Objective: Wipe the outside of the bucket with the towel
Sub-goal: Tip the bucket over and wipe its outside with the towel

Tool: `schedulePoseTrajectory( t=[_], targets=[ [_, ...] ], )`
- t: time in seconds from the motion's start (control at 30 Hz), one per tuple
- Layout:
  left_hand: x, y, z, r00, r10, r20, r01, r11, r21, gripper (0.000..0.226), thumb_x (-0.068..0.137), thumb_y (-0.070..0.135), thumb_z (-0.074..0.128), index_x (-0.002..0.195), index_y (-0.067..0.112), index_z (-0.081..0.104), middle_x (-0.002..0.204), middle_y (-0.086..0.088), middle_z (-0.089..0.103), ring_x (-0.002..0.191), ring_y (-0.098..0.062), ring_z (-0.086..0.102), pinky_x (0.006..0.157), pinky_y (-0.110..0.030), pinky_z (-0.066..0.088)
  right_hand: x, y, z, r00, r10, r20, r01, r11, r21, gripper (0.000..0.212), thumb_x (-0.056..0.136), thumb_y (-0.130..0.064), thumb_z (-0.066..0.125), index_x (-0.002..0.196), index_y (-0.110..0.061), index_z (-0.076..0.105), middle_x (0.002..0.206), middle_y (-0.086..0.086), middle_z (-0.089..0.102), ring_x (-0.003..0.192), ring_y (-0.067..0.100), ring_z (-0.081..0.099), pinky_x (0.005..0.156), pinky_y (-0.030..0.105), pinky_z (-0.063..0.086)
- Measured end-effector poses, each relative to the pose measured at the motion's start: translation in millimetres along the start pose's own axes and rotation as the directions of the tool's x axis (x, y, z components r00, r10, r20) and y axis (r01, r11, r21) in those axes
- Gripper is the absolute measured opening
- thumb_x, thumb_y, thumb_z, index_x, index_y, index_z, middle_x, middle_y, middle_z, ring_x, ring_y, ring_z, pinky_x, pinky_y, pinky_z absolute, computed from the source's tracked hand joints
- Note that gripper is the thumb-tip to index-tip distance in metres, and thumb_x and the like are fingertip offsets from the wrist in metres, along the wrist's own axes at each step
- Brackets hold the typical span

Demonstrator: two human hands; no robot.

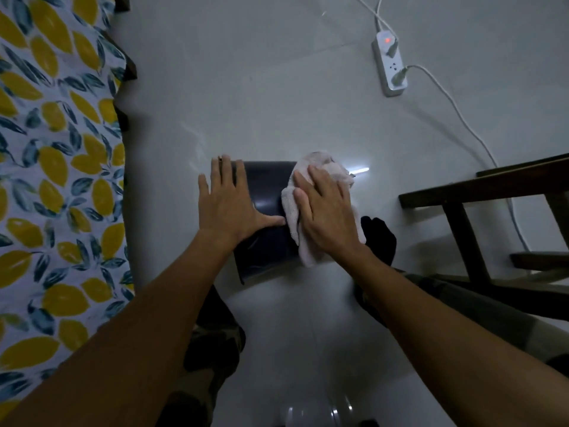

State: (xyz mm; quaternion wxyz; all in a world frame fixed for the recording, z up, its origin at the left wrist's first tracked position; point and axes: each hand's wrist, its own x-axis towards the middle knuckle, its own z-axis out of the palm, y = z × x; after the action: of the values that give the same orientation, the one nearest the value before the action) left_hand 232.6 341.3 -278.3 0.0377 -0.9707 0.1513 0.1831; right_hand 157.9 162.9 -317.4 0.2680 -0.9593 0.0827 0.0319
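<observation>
A dark bucket (267, 192) lies on its side on the pale tiled floor, in the middle of the head view. My left hand (229, 202) rests flat on its left part, fingers spread, thumb pointing right across the wall. A pale pinkish towel (308, 211) is draped over the bucket's right side. My right hand (328, 214) presses flat on the towel and holds it against the bucket. Most of the bucket's right side is hidden under the towel and hand.
A bed with a lemon-print sheet (58, 167) runs along the left. A white power strip (388, 66) with cables lies at the back right. Dark wooden furniture (480, 192) stands at the right. My legs and a black-socked foot (380, 238) are beside the bucket.
</observation>
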Motion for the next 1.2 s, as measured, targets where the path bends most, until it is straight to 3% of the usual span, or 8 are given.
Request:
schedulePoseTrajectory(
  t=[0.13,0.3,0.37,0.5,0.6,0.83,1.03,1.2],
  targets=[
    [-6,8,-2,0.998,-0.007,0.062,0.003,0.998,0.067,0.154,0.045,0.106,0.032,0.158,0.003,0.014,0.162,-0.025,0.016,0.151,-0.041,0.01,0.122,-0.054,0.012,-7,-3,2,0.995,0.008,0.095,0.007,0.987,-0.161,0.068,0.098,-0.065,0.009,0.155,-0.035,0.032,0.167,0.003,0.022,0.154,0.025,0.016,0.122,0.059,0.01],
    [-2,6,-12,0.997,0.044,0.065,-0.056,0.982,0.182,0.152,0.034,0.109,0.023,0.145,0.006,0.041,0.138,-0.021,0.043,0.128,-0.038,0.04,0.114,-0.054,0.024,-12,-3,6,0.986,0.013,0.166,0.004,0.995,-0.103,0.075,0.097,-0.069,0.012,0.161,-0.031,0.017,0.17,0.002,0.01,0.157,0.022,0.004,0.124,0.054,0.007],
    [1,0,-10,0.99,-0.006,0.14,-0.008,0.995,0.102,0.156,0.03,0.11,0.022,0.149,0.01,0.035,0.149,-0.021,0.032,0.139,-0.039,0.028,0.115,-0.06,0.019,-16,3,2,0.991,0.018,0.132,-0.002,0.992,-0.125,0.077,0.097,-0.07,0.013,0.161,-0.028,0.013,0.17,0.004,0.007,0.157,0.023,0.002,0.123,0.056,0.008],
    [-7,2,1,0.947,-0.045,0.319,0.092,0.987,-0.133,0.162,0.034,0.102,0.055,0.16,0.015,0.004,0.166,-0.013,-0.01,0.151,-0.039,-0.013,0.114,-0.063,0.022,-32,6,0,0.971,0.205,0.126,-0.189,0.973,-0.129,0.09,0.085,-0.087,0.018,0.16,-0.04,0.002,0.17,0.008,-0.009,0.156,0.035,-0.006,0.118,0.064,0.003],
    [-12,3,4,0.969,-0.027,0.246,0.062,0.989,-0.134,0.159,0.034,0.101,0.055,0.159,0.013,0.011,0.164,-0.017,0.007,0.15,-0.041,-0.006,0.114,-0.057,0.03,-36,3,6,0.918,0.37,0.141,-0.377,0.926,0.029,0.097,0.079,-0.09,0.033,0.158,-0.043,0.001,0.168,0.011,-0.011,0.154,0.041,-0.004,0.12,0.065,0.013],
    [-8,-2,0,0.991,0.05,0.123,-0.028,0.985,-0.169,0.161,0.029,0.106,0.039,0.158,0.013,0.013,0.16,-0.016,0.016,0.15,-0.04,0.003,0.112,-0.056,0.037,-25,6,8,0.947,0.316,0.057,-0.319,0.947,0.046,0.093,0.081,-0.086,0.042,0.157,-0.041,0.017,0.167,0.01,0.008,0.148,0.04,0.014,0.115,0.059,0.03],
    [-11,4,3,0.977,0.109,-0.182,-0.122,0.991,-0.062,0.145,0.051,0.09,0.063,0.158,0.004,0.016,0.163,-0.026,0.011,0.152,-0.043,0.004,0.111,-0.052,0.038,-15,7,4,0.963,0.264,0.051,-0.268,0.955,0.13,0.094,0.084,-0.072,0.057,0.159,-0.028,0.021,0.166,0.014,0.009,0.15,0.038,0.012,0.115,0.053,0.031],
    [-29,-1,9,0.939,0.12,-0.322,-0.166,0.979,-0.118,0.12,0.064,0.082,0.068,0.153,0.01,0.031,0.139,-0.017,0.047,0.122,-0.032,0.049,0.092,-0.043,0.053,-22,13,4,0.976,0.212,0.04,-0.215,0.973,0.087,0.09,0.087,-0.061,0.063,0.157,-0.023,0.021,0.158,0.016,0.022,0.14,0.034,0.031,0.103,0.046,0.048]
  ],
)
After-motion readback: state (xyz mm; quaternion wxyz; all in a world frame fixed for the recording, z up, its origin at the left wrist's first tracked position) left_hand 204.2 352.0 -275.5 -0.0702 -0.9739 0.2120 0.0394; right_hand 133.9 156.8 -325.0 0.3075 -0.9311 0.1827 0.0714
